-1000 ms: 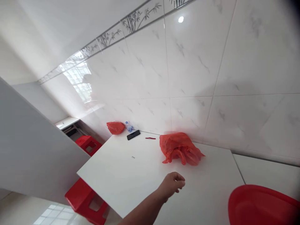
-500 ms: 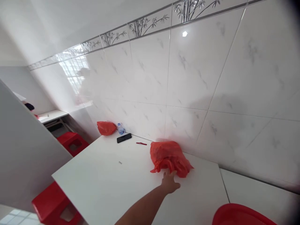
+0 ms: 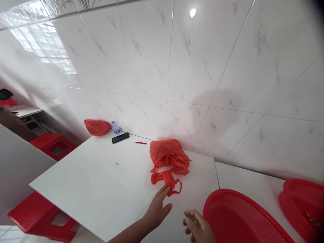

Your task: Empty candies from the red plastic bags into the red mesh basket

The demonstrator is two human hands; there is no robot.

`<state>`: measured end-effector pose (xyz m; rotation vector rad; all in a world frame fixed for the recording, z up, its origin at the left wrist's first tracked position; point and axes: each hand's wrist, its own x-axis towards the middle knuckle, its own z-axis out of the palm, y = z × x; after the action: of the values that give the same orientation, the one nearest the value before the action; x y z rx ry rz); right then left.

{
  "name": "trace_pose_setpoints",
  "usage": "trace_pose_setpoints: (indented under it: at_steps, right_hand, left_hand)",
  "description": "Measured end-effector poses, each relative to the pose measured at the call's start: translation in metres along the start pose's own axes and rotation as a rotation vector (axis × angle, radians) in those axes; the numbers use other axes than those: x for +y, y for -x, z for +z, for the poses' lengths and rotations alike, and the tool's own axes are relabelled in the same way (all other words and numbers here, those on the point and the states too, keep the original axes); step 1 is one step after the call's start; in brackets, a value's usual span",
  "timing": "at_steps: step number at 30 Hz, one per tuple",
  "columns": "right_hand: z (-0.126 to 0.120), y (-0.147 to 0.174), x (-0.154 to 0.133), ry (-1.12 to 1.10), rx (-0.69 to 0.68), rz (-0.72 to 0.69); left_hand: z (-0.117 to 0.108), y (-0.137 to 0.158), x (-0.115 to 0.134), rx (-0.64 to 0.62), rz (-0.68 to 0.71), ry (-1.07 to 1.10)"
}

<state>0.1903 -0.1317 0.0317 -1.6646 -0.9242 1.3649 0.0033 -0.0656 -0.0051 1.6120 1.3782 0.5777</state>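
My left hand (image 3: 157,208) reaches over the white table (image 3: 101,182) with its fingers stretched and thumb apart. Its fingertips touch a crumpled piece of red plastic with looped handles (image 3: 168,179). Just behind lies a bulging red plastic bag (image 3: 167,150) against the tiled wall; what is inside it is hidden. I cannot tell whether the handles belong to that bag. Lower right, my right hand (image 3: 198,226) hovers beside a red plastic basket (image 3: 227,202), fingers loosely bent and nothing visible in them.
Along the wall stand another red bag (image 3: 97,127), a water bottle (image 3: 115,127), a black phone (image 3: 120,137) and a thin red strip (image 3: 140,142). A small object (image 3: 116,164) lies mid-table. Red stools (image 3: 37,212) are at left, another red basket (image 3: 303,199) at right.
The view has turned right and down. My left hand has drawn back, and red handles now lie spread in front of the bag. My right hand has come into view.
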Motion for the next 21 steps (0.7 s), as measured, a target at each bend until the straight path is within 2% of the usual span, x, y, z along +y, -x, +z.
trace_pose_setpoints:
  at_steps: [2,4,7,9,11,14,17,19,21]
  right_hand:
    - [0.013,-0.011,0.018,-0.192,-0.022,0.201]
    - [0.022,-0.017,0.03,-0.379,-0.054,0.327]
    - [0.031,-0.019,0.037,-0.635,-0.256,0.332]
    - [0.035,-0.019,0.037,-0.713,-0.326,0.271]
    - [0.034,-0.017,0.035,-0.672,-0.301,0.202]
    - [0.03,-0.012,0.029,-0.407,-0.215,0.081]
    - [0.03,-0.004,0.022,-0.116,-0.158,-0.048]
    - [0.033,0.002,0.017,-0.014,-0.16,-0.126]
    - [0.036,0.006,0.016,0.042,-0.158,-0.163]
  left_hand:
    - [-0.005,0.024,0.003,-0.036,-0.03,0.1]
    - [-0.01,0.042,0.005,-0.123,-0.022,0.223]
    - [-0.013,0.055,0.002,-0.26,0.015,0.442]
    - [-0.011,0.056,-0.005,-0.253,-0.03,0.545]
    - [-0.009,0.054,-0.013,-0.156,-0.141,0.532]
    - [-0.01,0.051,-0.019,0.012,-0.248,0.404]
    - [-0.013,0.048,-0.012,0.106,-0.167,0.29]
    - [-0.012,0.043,-0.004,0.089,-0.1,0.247]
    - [-0.011,0.034,0.002,0.051,-0.101,0.275]
